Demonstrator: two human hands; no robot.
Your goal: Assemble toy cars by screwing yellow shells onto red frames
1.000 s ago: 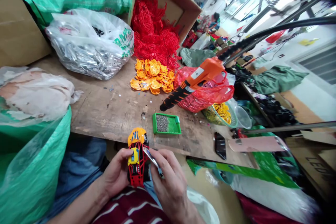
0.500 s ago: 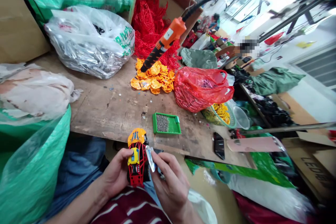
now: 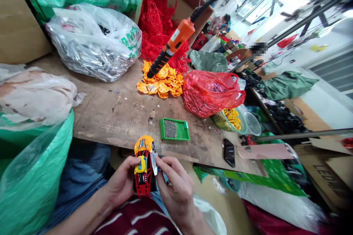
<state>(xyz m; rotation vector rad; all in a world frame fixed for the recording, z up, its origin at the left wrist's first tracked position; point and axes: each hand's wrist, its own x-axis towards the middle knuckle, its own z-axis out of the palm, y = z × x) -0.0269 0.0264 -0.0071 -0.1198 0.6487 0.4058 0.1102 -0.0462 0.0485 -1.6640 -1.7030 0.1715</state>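
Note:
A toy car [image 3: 143,180] with an orange front, a yellow cab and a red lattice frame lies in my left hand [image 3: 122,180], whose thumb presses on the yellow cab. My right hand [image 3: 176,183] is closed on a shiny silver plastic part [image 3: 153,163], pinched between thumb and fingers. That part lies along the right side of the car, against it as far as I can see. My fingers hide the lower end of the silver part. The car is just off the table's front edge, above my lap.
On the wooden table [image 3: 102,114] stands a green tray [image 3: 182,137] of small screws. Behind it hangs an orange electric screwdriver [image 3: 176,40] over orange shells [image 3: 165,90]. Around them are red frames [image 3: 156,18], a clear bag of silver parts [image 3: 93,51], a red bag [image 3: 211,93] and a phone [image 3: 229,152].
My right hand has moved slightly left and turned the silver part more upright, bringing it in against the car's side. My left hand and the car have stayed nearly still.

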